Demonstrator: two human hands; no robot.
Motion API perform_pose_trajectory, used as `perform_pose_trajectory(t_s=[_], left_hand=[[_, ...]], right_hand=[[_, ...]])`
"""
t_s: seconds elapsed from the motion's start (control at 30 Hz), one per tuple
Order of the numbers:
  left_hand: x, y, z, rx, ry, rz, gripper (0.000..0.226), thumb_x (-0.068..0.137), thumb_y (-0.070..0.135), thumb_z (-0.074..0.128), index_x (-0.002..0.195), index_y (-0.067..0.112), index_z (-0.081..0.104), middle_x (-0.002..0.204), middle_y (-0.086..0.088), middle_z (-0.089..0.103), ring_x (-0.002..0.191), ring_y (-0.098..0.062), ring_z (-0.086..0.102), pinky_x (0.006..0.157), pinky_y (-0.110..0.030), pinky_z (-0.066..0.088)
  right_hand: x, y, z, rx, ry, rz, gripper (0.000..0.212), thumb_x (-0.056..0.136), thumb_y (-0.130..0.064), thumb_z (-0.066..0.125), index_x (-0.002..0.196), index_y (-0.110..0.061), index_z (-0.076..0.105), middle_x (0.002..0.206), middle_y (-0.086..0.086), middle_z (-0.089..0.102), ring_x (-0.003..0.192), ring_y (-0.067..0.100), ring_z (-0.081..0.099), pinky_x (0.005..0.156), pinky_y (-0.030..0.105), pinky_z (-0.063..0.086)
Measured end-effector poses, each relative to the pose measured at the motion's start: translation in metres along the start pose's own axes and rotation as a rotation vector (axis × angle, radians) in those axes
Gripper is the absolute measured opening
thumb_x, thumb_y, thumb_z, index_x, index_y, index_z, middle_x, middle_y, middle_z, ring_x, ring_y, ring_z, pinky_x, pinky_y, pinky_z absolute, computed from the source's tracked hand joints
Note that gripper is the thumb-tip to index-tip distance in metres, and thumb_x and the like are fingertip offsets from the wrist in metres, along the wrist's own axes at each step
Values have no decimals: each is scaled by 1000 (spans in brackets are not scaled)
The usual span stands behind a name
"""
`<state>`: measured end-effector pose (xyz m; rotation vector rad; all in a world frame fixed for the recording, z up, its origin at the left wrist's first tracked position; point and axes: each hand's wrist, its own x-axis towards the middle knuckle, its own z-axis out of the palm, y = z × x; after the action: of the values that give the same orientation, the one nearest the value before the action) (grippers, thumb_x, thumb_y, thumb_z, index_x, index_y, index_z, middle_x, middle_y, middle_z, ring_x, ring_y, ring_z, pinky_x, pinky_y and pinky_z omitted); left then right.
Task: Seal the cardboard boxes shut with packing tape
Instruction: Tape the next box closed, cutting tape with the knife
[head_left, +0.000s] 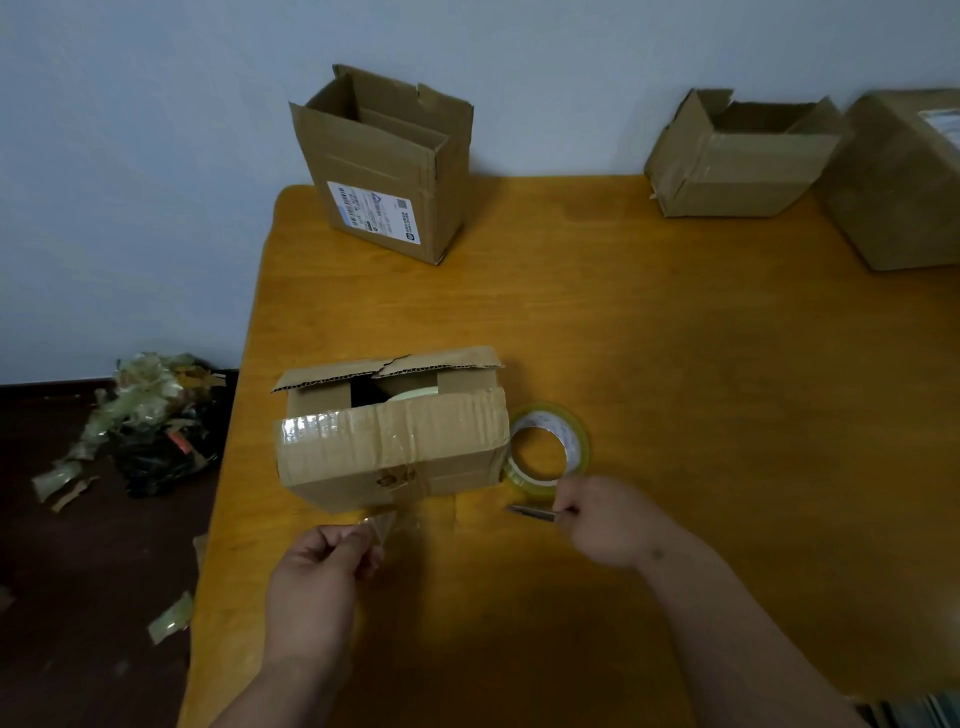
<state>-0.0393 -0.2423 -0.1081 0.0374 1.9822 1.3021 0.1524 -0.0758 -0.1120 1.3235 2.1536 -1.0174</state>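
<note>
A small cardboard box (395, 452) lies on the near left of the wooden table (675, 374), its far flaps partly open and clear tape across its front. A strip of clear tape (387, 522) hangs from the box's near edge, and my left hand (317, 566) pinches its end. A roll of clear packing tape (548, 449) lies flat just right of the box. My right hand (605, 519) grips a thin metal blade (532, 512) that points left, near the roll.
An open tall box with a shipping label (387, 171) stands at the table's far left. An open box (737, 156) and a closed box (904, 182) sit at the far right. Crumpled tape and scraps (150, 415) litter the dark floor at the left.
</note>
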Motion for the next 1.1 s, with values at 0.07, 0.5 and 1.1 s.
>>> perform_pose_trajectory(t_s=[0.07, 0.5, 1.1], left_hand=[[3, -1, 1, 11, 5, 17, 15, 91, 5, 61, 77, 2, 62, 63, -7, 64, 60, -15, 52, 61, -29, 38], [1, 2, 8, 70, -159, 37, 17, 91, 6, 61, 75, 2, 64, 64, -7, 66, 59, -13, 52, 61, -29, 39], [-28, 104, -31, -154, -645, 60, 12, 66, 6, 77, 62, 13, 68, 57, -13, 55, 50, -15, 47, 53, -27, 37]], right_hand=[[-6, 2, 2, 116, 27, -26, 10, 97, -21, 50, 92, -23, 58, 81, -4, 60, 73, 12, 55, 61, 27, 41], [-10, 28, 52, -91, 156, 11, 6, 92, -32, 57, 97, -32, 55, 111, -5, 51, 106, 17, 50, 91, 31, 44], [-37, -47, 15, 1442, -387, -247, 71, 62, -33, 87, 123, -7, 61, 108, 15, 69, 106, 30, 64, 97, 42, 44]])
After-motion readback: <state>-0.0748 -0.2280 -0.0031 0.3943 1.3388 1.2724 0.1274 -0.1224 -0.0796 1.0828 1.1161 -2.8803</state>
